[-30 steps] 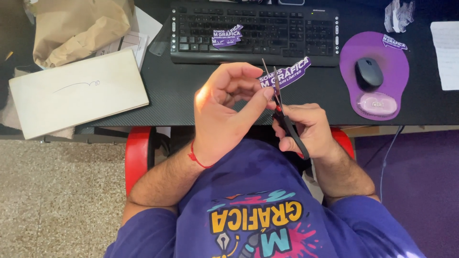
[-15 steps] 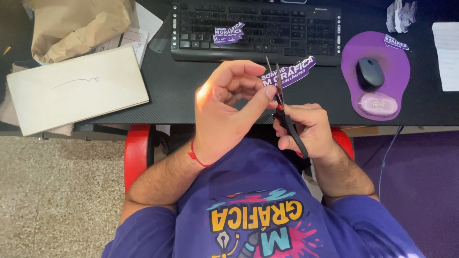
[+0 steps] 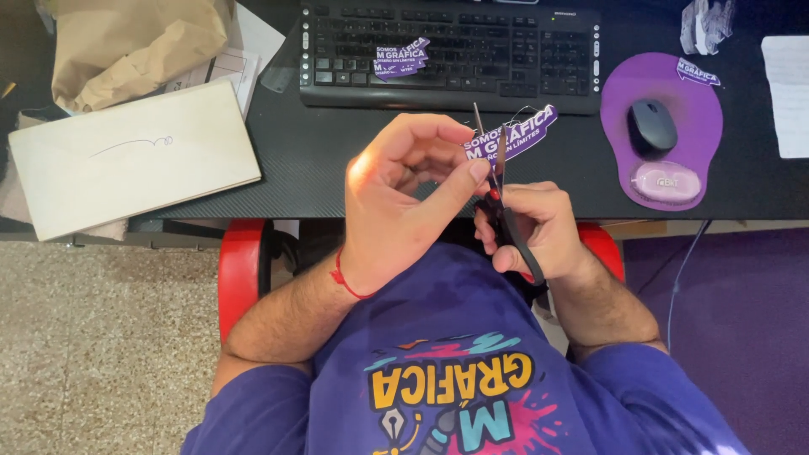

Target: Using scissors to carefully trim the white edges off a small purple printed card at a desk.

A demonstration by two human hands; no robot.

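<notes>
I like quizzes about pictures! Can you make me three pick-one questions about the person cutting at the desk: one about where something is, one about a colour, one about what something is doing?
1. Where is the mouse?
A. on the round purple pad
B. on the keyboard
C. on the floor

2. What colour is the sticker being cut?
A. green
B. purple with white letters
C. plain yellow

3. How are the scissors right now?
A. lying on the desk
B. shut and put away
C. held in the right hand, blades open at the sticker

Answers:
1. A, the mouse sits on the pad at the right of the desk.
2. B, the piece pinched by the left hand is purple with white lettering.
3. C, the right hand grips the handles and the blades are spread around the sticker's edge.
</notes>
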